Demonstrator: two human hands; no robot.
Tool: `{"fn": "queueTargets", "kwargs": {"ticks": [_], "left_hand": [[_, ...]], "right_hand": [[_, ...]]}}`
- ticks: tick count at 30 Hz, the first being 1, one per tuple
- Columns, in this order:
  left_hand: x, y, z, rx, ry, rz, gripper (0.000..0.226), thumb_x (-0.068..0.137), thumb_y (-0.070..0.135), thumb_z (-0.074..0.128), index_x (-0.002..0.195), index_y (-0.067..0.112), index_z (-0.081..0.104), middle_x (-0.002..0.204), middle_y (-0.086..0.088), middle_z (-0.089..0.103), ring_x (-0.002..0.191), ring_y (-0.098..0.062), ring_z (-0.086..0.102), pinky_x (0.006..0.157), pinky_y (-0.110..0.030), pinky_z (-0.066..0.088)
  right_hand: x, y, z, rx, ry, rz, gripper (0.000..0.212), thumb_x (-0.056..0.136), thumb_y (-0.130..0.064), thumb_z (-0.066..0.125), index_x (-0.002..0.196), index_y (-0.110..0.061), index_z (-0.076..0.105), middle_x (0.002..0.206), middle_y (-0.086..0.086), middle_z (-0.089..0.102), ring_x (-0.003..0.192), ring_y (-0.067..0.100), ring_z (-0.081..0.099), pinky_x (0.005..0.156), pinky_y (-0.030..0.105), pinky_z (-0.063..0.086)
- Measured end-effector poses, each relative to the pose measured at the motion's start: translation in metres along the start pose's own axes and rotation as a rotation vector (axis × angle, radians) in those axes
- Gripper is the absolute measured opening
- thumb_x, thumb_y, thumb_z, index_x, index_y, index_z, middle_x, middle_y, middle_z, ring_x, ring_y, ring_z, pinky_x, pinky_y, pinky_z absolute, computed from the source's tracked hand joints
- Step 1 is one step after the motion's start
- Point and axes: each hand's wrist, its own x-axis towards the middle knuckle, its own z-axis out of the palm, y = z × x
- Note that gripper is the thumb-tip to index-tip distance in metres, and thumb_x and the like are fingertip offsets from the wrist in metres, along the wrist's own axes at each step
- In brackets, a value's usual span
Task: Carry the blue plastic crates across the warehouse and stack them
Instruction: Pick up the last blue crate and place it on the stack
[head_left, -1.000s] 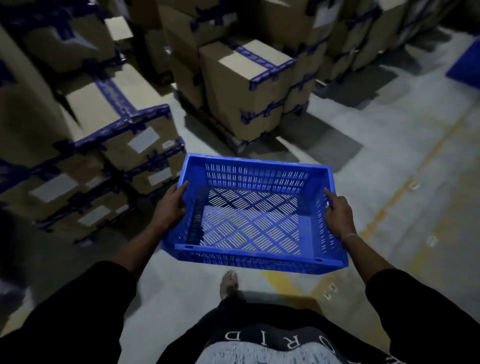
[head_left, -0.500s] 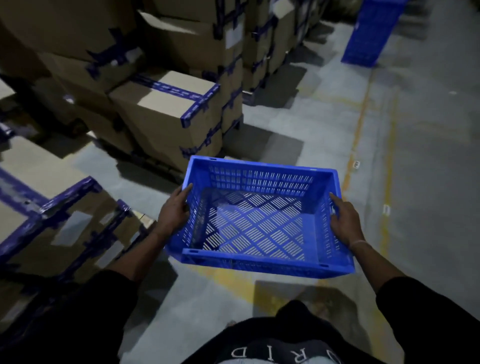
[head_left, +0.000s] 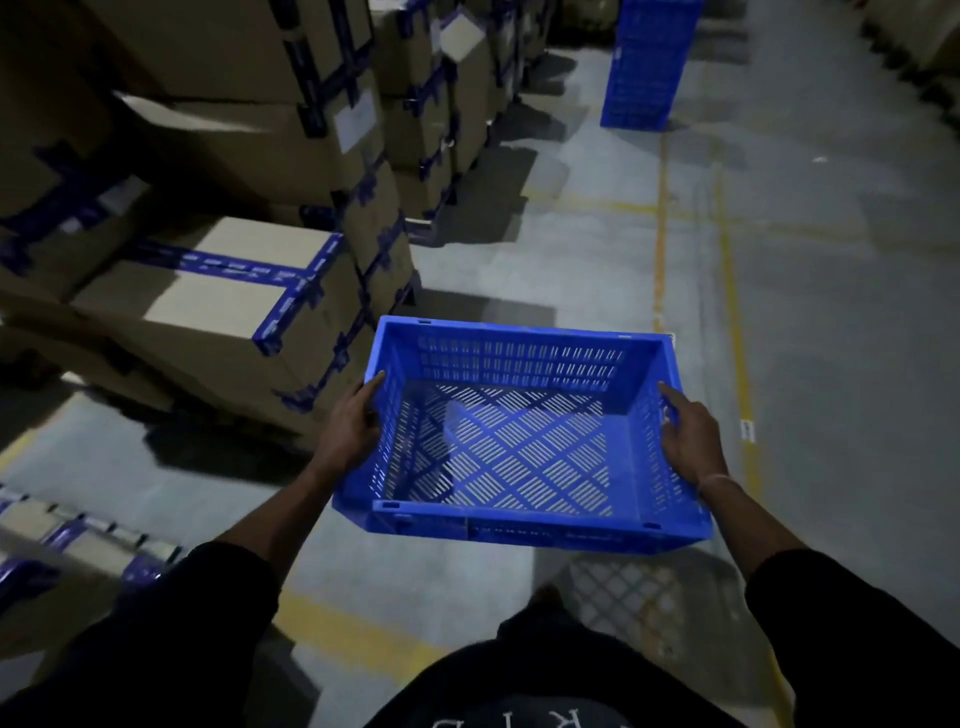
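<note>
A: Carrying one empty blue crate (head_left: 519, 447) at waist height in the lower middle of the frame, you have your left hand (head_left: 349, 428) wrapped over its left wall, thumb on the rim, and your right hand (head_left: 691, 441) curled round its right wall, fingers hooked into the slots. Both hands are grasping the crate; neither is released.

B: How far along would you say you are?

A: Mid-carry, by my reading. The crate is off the floor (head_left: 831, 312), held level and clear of the cardboard boxes (head_left: 223, 291) stacked along the left side of the frame. Nothing is stacked from this crate yet.

B: And where does it go?

A: Likely onto the stack of blue crates (head_left: 644, 67) standing at the top of the frame, right of centre, well apart from you down the aisle. How many crates are in that stack, you cannot tell from here; it is too blurred.

B: What is left, then?

A: You have the rest of the aisle to walk, along the yellow floor lines (head_left: 727, 291), then the crate to set squarely on top. Whether more crates wait elsewhere, the picture does not show.
</note>
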Motion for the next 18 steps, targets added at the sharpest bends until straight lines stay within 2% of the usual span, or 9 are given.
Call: {"fn": "queueTargets", "kwargs": {"ticks": [6, 13, 18], "left_hand": [[0.135, 0.029, 0.018, -0.001, 0.013, 0.027, 0.070, 0.088, -0.001, 0.056, 0.153, 0.022, 0.043, 0.146, -0.011, 0.049, 0.119, -0.032, 0.058, 0.089, -0.038, 0.047], [0.286, 0.057, 0.042, -0.003, 0.007, 0.061, 0.068, 0.089, 0.002, 0.056, 0.152, 0.023, 0.043, 0.142, -0.008, 0.051, 0.114, -0.031, 0.059, 0.085, -0.043, 0.053], [0.416, 0.061, 0.074, -0.045, -0.048, 0.066, 0.069, 0.087, 0.006, 0.058, 0.152, 0.026, 0.042, 0.148, -0.008, 0.049, 0.121, -0.031, 0.059, 0.094, -0.047, 0.053]], "right_hand": [[0.123, -0.001, -0.024, 0.028, 0.002, 0.020, 0.057, 0.095, -0.006, 0.048, 0.147, -0.027, 0.042, 0.121, 0.018, 0.058, 0.103, 0.038, 0.059, 0.092, 0.042, 0.048], [0.255, -0.015, -0.053, -0.009, 0.040, 0.058, 0.055, 0.096, -0.005, 0.048, 0.147, -0.024, 0.043, 0.120, 0.019, 0.055, 0.105, 0.038, 0.057, 0.091, 0.040, 0.047], [0.360, -0.019, -0.055, -0.014, 0.073, 0.079, 0.054, 0.096, -0.006, 0.048, 0.147, -0.024, 0.043, 0.127, 0.019, 0.055, 0.111, 0.039, 0.057, 0.095, 0.042, 0.047]]}}
